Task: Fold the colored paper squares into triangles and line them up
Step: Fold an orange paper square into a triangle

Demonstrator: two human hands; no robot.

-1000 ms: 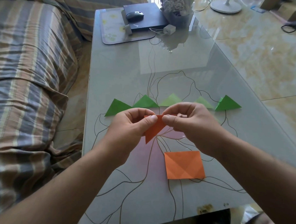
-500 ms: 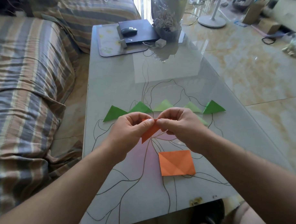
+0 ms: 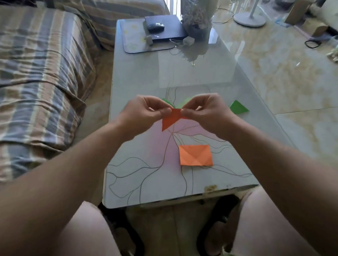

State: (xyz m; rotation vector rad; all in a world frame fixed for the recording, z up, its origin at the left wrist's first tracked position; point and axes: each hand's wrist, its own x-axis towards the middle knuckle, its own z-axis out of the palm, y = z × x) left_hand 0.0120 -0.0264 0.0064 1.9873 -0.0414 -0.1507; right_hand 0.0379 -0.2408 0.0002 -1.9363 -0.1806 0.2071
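Head view: left hand [image 3: 144,113] and right hand [image 3: 206,112] both pinch the folded orange paper [image 3: 170,119] by its top edge, thumbs and forefingers meeting at the middle; paper held up above the glass table [image 3: 143,75], its point hanging down-left; creased orange square [image 3: 195,155] lies flat on the table nearer the person, apart from both hands; green triangle [image 3: 238,107] on the table just right of the right hand; bits of other green pieces [image 3: 168,102] peek between the hands, mostly hidden; dark box with mouse [image 3: 156,26] at the far end; striped sofa [image 3: 33,65] at left.
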